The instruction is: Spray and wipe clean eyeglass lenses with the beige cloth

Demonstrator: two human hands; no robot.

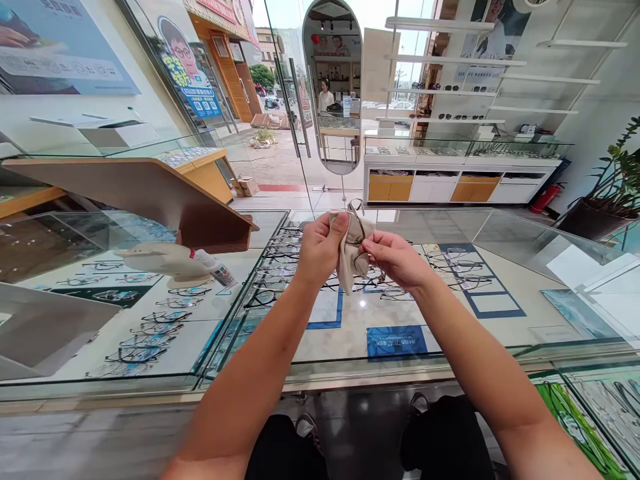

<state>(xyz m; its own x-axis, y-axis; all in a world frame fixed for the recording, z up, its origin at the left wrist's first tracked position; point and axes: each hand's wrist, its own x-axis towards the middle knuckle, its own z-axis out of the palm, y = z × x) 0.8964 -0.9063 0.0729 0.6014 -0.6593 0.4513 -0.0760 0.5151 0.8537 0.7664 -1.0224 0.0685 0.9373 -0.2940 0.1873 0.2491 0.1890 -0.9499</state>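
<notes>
the glass tabletop (500, 220) spreads across the view, its near edge running in front of the person and its far edge below the oval mirror (332, 87); its right end is cut off by the frame. rows of spectacles (273, 273) lie under the glass toward the left, dimmed by reflections. a wooden stand (150, 193) overhangs the far left part, with a pale spray bottle (175, 261) lying just below it. above the middle of the tabletop, well clear of the glass, the left hand (320, 248) pinches the top of a beige cloth (353, 250) in a closed grip. the right hand (395, 259) nips the cloth's lower fold. the cloth wraps a pair of glasses (356, 204), so only a thin rim loop shows above it.
</notes>
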